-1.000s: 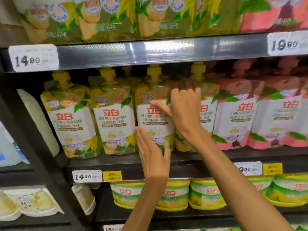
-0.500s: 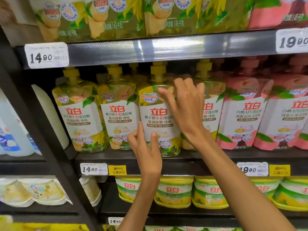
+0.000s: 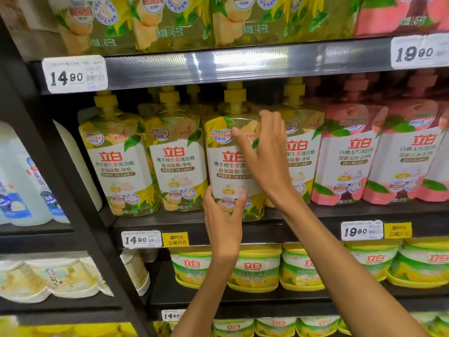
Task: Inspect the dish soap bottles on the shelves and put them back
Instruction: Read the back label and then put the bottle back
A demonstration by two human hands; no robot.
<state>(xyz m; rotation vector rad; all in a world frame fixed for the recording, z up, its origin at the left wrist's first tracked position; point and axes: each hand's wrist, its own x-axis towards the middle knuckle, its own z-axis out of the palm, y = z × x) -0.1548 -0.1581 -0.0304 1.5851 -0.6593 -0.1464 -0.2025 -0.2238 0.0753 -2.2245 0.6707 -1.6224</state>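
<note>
A yellow dish soap bottle (image 3: pixel 224 164) with a yellow cap stands third from the left on the middle shelf (image 3: pixel 194 221), pulled a little forward of its row. My left hand (image 3: pixel 223 220) grips its lower part, thumb and fingers curled round the base. My right hand (image 3: pixel 263 154) holds its upper right side, thumb across the label and fingers wrapped behind. Two matching yellow bottles (image 3: pixel 177 156) stand to its left and another (image 3: pixel 302 152) to its right, partly hidden by my right hand.
Pink bottles (image 3: pixel 349 156) fill the right of the same shelf. Larger packs crowd the shelf above, its edge (image 3: pixel 243 62) just over the caps. Yellow-green tubs (image 3: pixel 257 268) sit on the shelf below. A black upright (image 3: pixel 60 166) divides off white bottles on the left.
Both hands have closed on the third yellow bottle: the left rose to its base, the right wrapped its upper side. The bottle has come forward and the view has moved closer.
</note>
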